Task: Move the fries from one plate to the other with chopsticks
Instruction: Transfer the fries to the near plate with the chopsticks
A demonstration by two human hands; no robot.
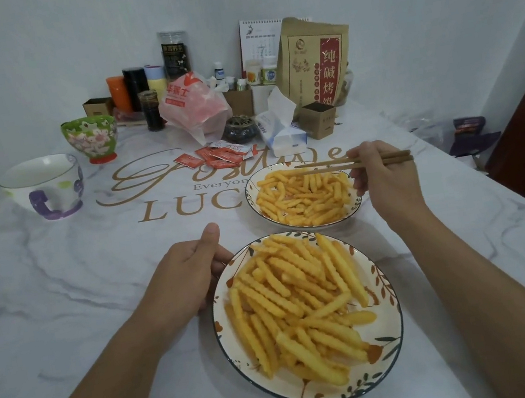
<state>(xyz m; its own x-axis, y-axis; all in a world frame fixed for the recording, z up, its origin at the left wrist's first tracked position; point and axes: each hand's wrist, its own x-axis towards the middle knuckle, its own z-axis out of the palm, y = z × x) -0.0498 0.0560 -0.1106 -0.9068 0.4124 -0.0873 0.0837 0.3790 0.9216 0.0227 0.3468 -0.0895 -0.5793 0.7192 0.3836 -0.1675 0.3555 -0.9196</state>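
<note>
Marble-look tabletop (63,301): the left hand (180,275) grips the near plate (388,348) heaped with fries (292,301), while the right hand (379,176) holds chopsticks (335,165), tips empty, over the far plate (251,197), where slick crinkle fries could slip and drop between plates.

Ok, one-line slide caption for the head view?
Right hand holds chopsticks over far plate; left hand steadies near plate.

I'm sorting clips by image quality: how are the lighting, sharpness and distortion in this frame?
Head view: soft, even light, faint shadows under the near plate; fries and both hands (left, right) sharp; wide-angle lens bends the table edges and stretches the forearms; the right edge is dark.
</note>
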